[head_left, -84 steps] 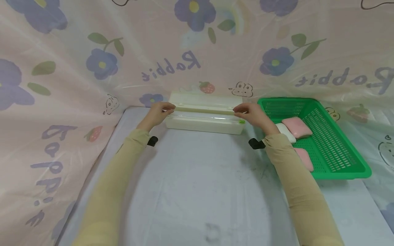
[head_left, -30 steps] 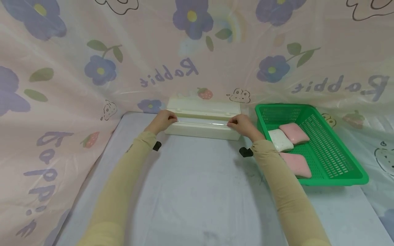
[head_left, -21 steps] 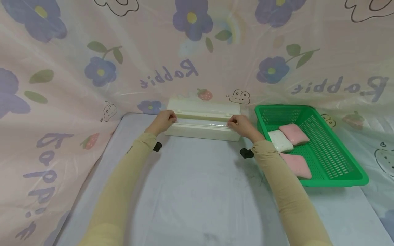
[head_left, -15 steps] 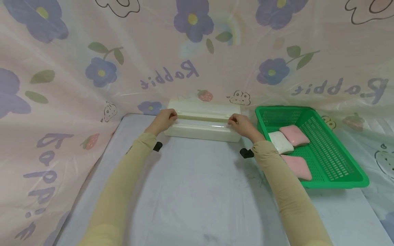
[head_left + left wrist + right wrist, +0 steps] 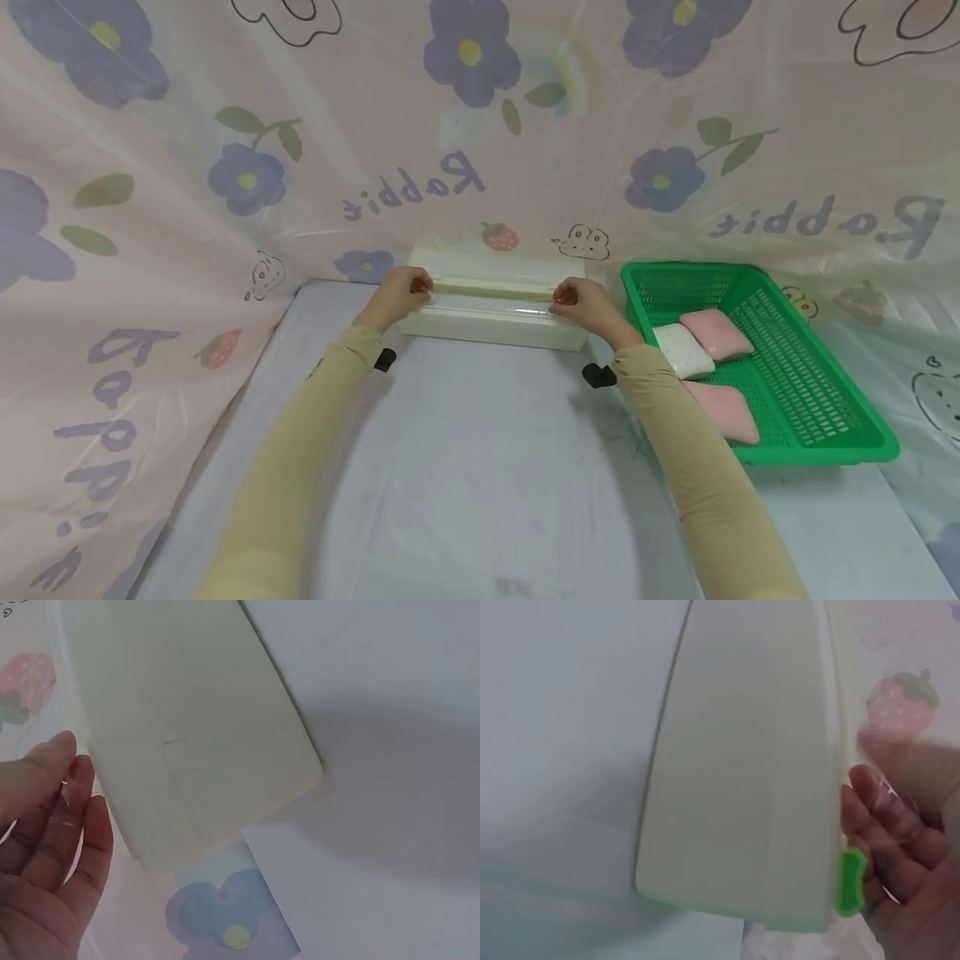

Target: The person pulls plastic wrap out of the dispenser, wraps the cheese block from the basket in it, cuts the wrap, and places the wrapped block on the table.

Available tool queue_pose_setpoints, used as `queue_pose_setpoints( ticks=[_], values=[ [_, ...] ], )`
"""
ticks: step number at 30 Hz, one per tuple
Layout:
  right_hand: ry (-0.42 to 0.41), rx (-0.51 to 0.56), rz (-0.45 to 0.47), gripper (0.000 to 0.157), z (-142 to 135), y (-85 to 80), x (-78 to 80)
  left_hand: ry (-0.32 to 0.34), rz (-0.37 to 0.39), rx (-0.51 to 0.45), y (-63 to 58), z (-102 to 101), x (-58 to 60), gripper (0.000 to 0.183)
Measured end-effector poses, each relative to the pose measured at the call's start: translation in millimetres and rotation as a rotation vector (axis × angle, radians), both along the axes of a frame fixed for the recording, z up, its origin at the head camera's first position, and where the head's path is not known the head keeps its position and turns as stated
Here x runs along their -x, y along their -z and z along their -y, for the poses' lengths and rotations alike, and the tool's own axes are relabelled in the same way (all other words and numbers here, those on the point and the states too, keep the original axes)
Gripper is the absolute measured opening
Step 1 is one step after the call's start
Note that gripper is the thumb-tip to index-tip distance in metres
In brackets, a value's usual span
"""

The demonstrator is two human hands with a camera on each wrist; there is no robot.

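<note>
A long cream-white cling film dispenser (image 5: 491,327) lies near the back of the table, its lid (image 5: 498,265) raised behind it. Clear cling film (image 5: 498,305) glints along its top. At the left end my left hand (image 5: 399,296) pinches the film between thumb and fingers; a shiny scrap of film shows among the fingers in the left wrist view. My right hand (image 5: 588,307) pinches the film at the right end. Beside those fingers in the right wrist view is a green slide cutter (image 5: 851,882) on the dispenser's edge.
A green plastic basket (image 5: 825,350) stands right of the right arm, holding two pink soap bars (image 5: 717,333) and a white soap bar (image 5: 684,350). A patterned curtain (image 5: 525,167) hangs right behind the dispenser. The table (image 5: 480,483) has a white cover.
From hovering with looser fingers at the dispenser's ends, both hands have closed on the film and come slightly inward. Over the last half second they barely move; the view tilts slightly up.
</note>
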State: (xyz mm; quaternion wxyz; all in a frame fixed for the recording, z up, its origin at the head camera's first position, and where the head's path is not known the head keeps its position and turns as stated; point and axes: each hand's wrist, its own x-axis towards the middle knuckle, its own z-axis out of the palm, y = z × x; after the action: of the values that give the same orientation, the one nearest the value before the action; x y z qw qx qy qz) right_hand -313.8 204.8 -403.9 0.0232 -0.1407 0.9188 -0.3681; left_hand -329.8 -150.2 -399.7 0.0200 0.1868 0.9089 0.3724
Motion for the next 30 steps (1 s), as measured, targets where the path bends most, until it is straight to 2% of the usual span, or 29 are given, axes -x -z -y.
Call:
queue_pose_setpoints(
  ticks=[4, 9, 13, 21, 25, 30],
  values=[
    [-0.005, -0.005, -0.039, 0.020, 1, 1.8, 0.2, -0.022, 0.012, 0.002, 0.0, 0, 1.5, 0.021],
    [0.022, 0.015, -0.033, 0.021, 0, 0.7, -2.4, -0.026, 0.002, 0.016, 1.3, 1, 2.0, 0.013],
    [0.041, 0.052, -0.021, 0.019, -2, -1.1, -3.4, -0.012, -0.017, 0.008, 3.7, 3, 3.5, 0.009],
    [0.070, 0.087, -0.001, 0.019, -6, -3.3, -4.5, 0.006, -0.002, 0.004, -2.5, 4, 2.6, 0.009],
    [0.073, 0.081, -0.019, 0.019, -7, -2.5, -5.3, 0.011, 0.005, 0.015, -3.4, 6, 3.0, 0.012],
    [0.055, 0.085, -0.052, 0.018, -6, -5.5, -7.2, 0.031, 0.026, -0.025, -4.0, 12, 2.7, 0.013]
  ],
)
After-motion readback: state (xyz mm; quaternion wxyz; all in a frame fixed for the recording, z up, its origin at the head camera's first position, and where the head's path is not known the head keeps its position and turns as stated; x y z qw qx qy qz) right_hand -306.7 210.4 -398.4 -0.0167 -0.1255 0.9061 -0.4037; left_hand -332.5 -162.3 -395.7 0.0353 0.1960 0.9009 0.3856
